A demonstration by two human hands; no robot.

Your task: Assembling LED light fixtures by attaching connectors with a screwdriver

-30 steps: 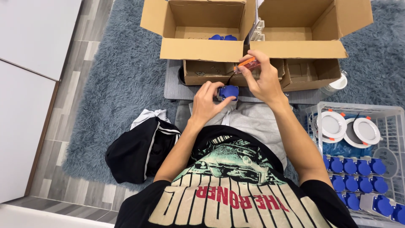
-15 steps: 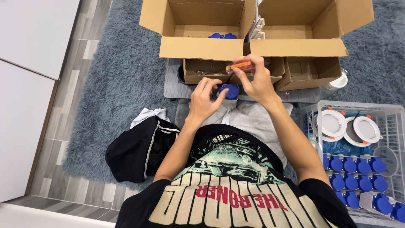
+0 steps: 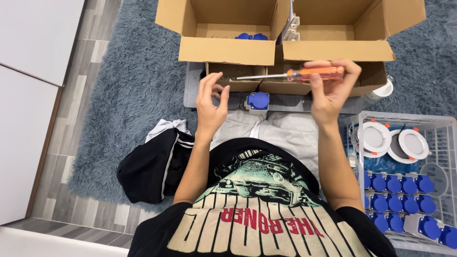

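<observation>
My right hand (image 3: 333, 90) grips an orange-handled screwdriver (image 3: 304, 74) held level, its metal shaft pointing left. The fingers of my left hand (image 3: 211, 102) are raised at the shaft's tip and pinch something very small that I cannot make out. A blue socket on a grey base (image 3: 257, 101) lies loose on my lap between the two hands, touched by neither.
Two open cardboard boxes (image 3: 228, 50) (image 3: 362, 47) stand ahead on a blue-grey rug (image 3: 128, 95); the left one holds blue parts. A white wire basket (image 3: 447, 123) at my right holds round white lamps and several blue sockets. Black clothing (image 3: 152, 166) lies at my left.
Both hands have lifted off the blue socket, which now lies free on my lap. The right hand moved right and turned the screwdriver level; the left hand rose to its tip.
</observation>
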